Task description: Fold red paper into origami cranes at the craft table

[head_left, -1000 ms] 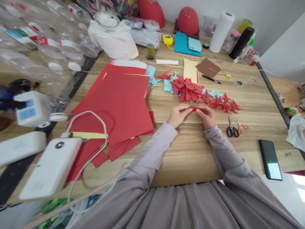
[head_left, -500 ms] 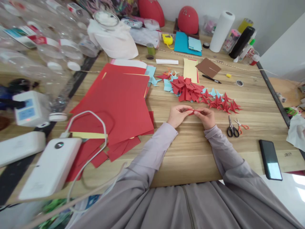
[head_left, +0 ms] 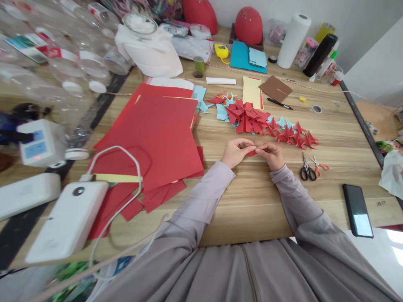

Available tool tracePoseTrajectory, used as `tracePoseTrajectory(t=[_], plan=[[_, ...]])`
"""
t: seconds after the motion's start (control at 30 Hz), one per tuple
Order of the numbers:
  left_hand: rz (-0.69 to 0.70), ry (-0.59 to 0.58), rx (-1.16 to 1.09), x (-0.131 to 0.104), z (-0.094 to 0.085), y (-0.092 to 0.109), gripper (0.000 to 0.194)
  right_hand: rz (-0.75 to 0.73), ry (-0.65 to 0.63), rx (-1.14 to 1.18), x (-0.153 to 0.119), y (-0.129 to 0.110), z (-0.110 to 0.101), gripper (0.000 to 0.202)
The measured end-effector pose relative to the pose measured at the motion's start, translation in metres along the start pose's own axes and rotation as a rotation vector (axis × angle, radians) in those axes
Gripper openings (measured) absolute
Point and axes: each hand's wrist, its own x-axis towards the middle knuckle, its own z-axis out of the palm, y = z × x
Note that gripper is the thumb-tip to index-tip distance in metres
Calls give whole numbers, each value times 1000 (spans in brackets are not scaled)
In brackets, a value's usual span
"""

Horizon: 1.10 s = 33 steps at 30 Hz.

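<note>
My left hand and my right hand meet at the fingertips over the wooden table. Between them they pinch a small piece of red paper, mostly covered by the fingers. Just beyond my hands lies a pile of folded red paper shapes, with some light blue folded pieces among them. A row of pointed red folded figures stretches off to the right. Large red sheets are stacked on the left.
Black-handled scissors and orange-handled scissors lie right of my hands, a phone farther right. A white power bank with a cable is at left front. Behind are a black pen, brown paper and yellow tape measure.
The small red paper has turned slightly between my fingers and now shows a little below the fingertips. Both hands have otherwise barely moved.
</note>
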Motion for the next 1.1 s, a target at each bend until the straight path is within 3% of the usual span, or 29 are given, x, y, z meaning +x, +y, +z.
tracePoseTrajectory(t=[0.47,0.73,0.9,1.1], plan=[[-86,-61,-178,3,-3,-2,29,121,-102,100,2,0,-6,23],[-47,17,-213,5,-1,-6,29,120,42,125,6,8,-9,23],[-64,-18,-177,1,-1,2,36,99,6,68,4,6,-7,22],[-99,-56,-132,-1,0,4,29,113,-48,36,3,0,-5,29]])
